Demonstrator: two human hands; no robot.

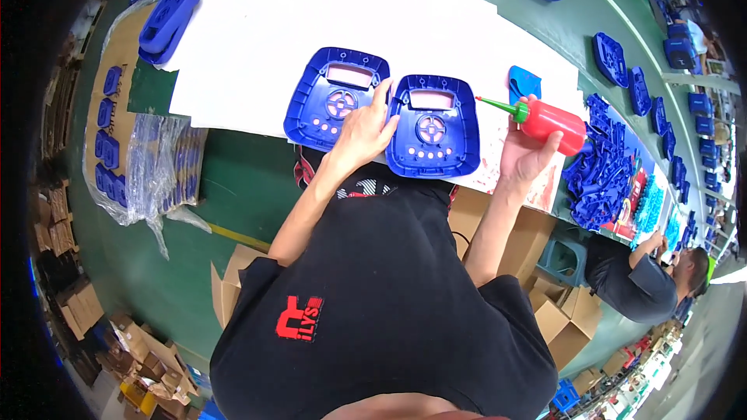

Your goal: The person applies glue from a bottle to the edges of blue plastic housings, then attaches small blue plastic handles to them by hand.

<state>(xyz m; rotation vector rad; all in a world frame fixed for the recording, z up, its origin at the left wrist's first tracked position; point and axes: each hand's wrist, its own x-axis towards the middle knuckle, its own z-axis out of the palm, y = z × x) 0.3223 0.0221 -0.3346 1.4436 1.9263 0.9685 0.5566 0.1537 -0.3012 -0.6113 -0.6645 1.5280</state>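
Note:
Two blue plastic housings lie side by side on the white-covered table, ribbed insides up, each with a rectangular window and a round grille. My left hand (364,131) rests over the right part of the left housing (311,97). Its index finger and thumb are apart and reach the near-left edge of the right housing (457,120). In my right hand (525,157) is a red squeeze bottle (554,126), lying nearly level. The bottle's green nozzle (498,104) points left, its red tip close to the right housing's upper right edge.
A small blue plastic piece (524,82) lies beyond the bottle. Blue parts are heaped (599,159) at right. More housings (611,58) lie on the green conveyor. A blue housing (168,25) sits at far left, near a plastic-wrapped stack (167,155). A co-worker (642,284) sits at right.

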